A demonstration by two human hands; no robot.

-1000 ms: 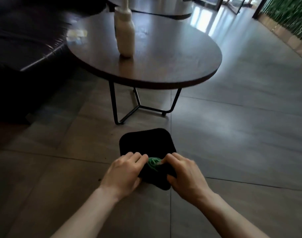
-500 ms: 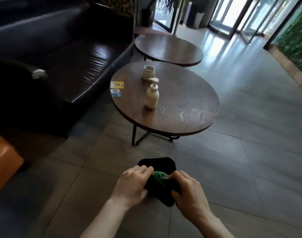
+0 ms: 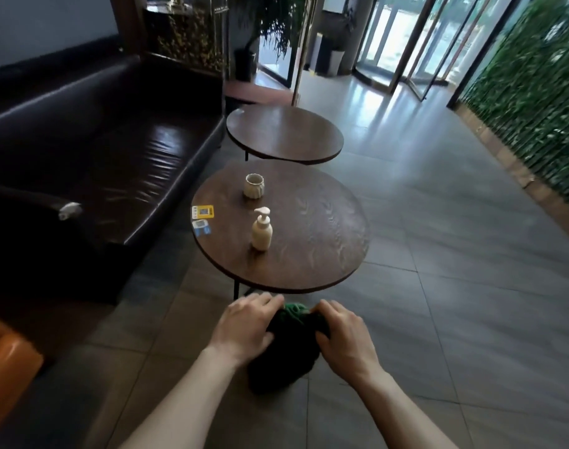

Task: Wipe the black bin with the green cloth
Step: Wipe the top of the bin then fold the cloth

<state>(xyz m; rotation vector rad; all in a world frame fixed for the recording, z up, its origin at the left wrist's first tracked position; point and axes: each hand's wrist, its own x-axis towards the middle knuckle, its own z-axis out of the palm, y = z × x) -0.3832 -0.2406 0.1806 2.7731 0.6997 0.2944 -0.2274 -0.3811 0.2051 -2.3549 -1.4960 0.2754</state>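
Over the grey tiled floor point(image 3: 438, 303), the left hand point(image 3: 244, 328) and right hand point(image 3: 341, 338) both grip the small black bin point(image 3: 283, 361), with the crumpled green cloth point(image 3: 294, 310) bunched between their fingers at its top. Just beyond stands a round dark wooden surface point(image 3: 309, 241) carrying a cream pump bottle point(image 3: 262, 230) and ribbed cup point(image 3: 254, 186), beside a dark leather sofa point(image 3: 108, 150).

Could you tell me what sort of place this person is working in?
Probably a lobby or lounge of a public building: a dark leather sofa beside round wooden coffee tables, tiled floor, and glass entrance doors at the far end.
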